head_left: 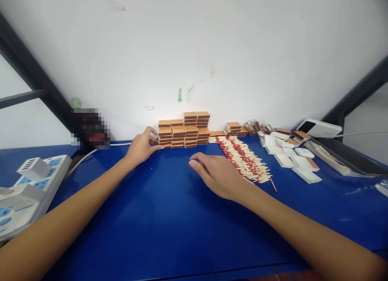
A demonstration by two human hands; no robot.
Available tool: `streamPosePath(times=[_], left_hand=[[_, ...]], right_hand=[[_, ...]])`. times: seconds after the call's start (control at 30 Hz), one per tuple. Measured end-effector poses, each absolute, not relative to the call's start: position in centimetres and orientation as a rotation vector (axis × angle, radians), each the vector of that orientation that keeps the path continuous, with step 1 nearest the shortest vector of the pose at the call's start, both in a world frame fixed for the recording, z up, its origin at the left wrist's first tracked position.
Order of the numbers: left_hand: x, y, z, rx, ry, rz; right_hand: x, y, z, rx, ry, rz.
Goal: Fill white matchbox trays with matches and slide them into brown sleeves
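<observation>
A stack of matchboxes (184, 131), orange on top with dark striking sides, stands against the wall in stepped columns. My left hand (142, 144) is at the stack's left end. Its thumb lies at the front lower edge and its curved fingers are at the side, apart from the thumb; the fingertips are partly hidden. My right hand (220, 174) hovers over the blue table in front of the stack, fingers loosely bent and the thumb a little apart, with nothing visible in it. Just beyond it lies a broad pile of red-tipped matches (245, 157).
A smaller group of matchboxes (233, 126) sits behind the matches. White matchbox trays (285, 159) lie scattered at right, near a white device (319, 128) with a cable and a dark open case (348, 155). A power strip (45, 184) with plugs occupies the left.
</observation>
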State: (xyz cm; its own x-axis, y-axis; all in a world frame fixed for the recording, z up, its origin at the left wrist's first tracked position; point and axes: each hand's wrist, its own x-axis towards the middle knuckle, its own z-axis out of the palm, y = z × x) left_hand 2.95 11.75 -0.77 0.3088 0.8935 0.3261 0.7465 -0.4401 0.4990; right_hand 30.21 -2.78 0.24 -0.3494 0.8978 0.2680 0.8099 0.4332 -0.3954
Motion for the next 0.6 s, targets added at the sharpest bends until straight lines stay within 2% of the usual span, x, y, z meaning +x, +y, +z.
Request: streamPosePath(times=[0.2,0.37,0.5,0.6], left_hand=[[2.7,12.1,-0.9,2.344,1.518,0.819],[3.2,8.0,0.2,2.592,1.659,0.868],[3.1,3.0,0.5,2.725,1.266,0.578],[2.2,1.2,-0.3,2.736,1.147,0.612]], right_hand=[[30.0,-2.8,0.2,-1.486,-2.27,0.236],[32.2,-1.9,1.2,-1.537,-2.413,0.183],[38.3,0.0,3.3,-1.825,-2.316,0.1],[44.4,0.8,4.7,-2.106,-2.072,-0.049]])
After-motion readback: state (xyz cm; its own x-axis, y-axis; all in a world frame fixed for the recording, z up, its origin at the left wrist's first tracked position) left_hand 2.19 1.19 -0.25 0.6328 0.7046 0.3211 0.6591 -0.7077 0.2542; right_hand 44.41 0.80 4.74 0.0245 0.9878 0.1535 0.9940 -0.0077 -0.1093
